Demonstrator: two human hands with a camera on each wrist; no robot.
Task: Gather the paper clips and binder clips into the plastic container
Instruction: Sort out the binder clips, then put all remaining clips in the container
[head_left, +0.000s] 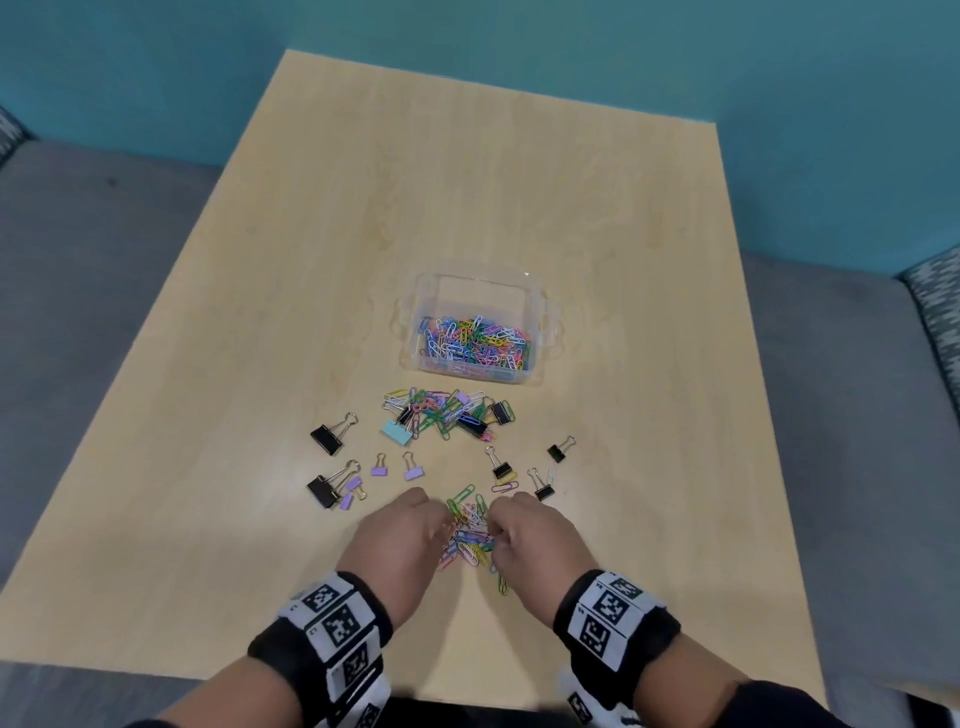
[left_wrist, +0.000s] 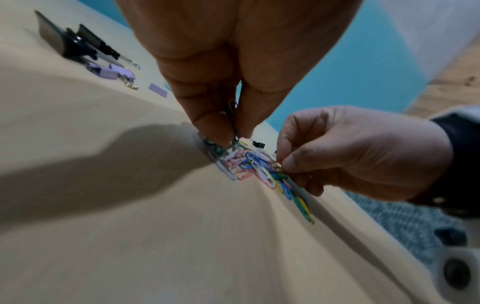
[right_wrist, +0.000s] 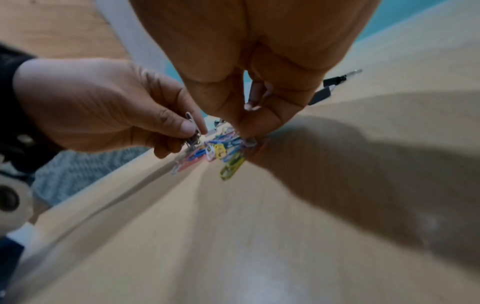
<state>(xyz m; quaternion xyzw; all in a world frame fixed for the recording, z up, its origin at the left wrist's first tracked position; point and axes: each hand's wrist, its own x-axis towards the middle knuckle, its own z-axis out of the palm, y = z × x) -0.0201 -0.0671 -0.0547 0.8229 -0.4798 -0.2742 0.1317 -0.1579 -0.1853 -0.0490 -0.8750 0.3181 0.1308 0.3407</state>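
A clear plastic container sits mid-table with many coloured paper clips in it. A mixed pile of paper clips and binder clips lies just in front of it. Nearer to me is a small heap of coloured paper clips. My left hand comes down on its left side and pinches a few clips between thumb and fingers. My right hand pinches clips at the heap's right side, seen in the right wrist view. Loose binder clips, black and purple, lie scattered around.
The light wooden table ends just behind my wrists. A grey upholstered seat flanks it on both sides, and a teal wall stands behind. More black binder clips lie to the right of the heap.
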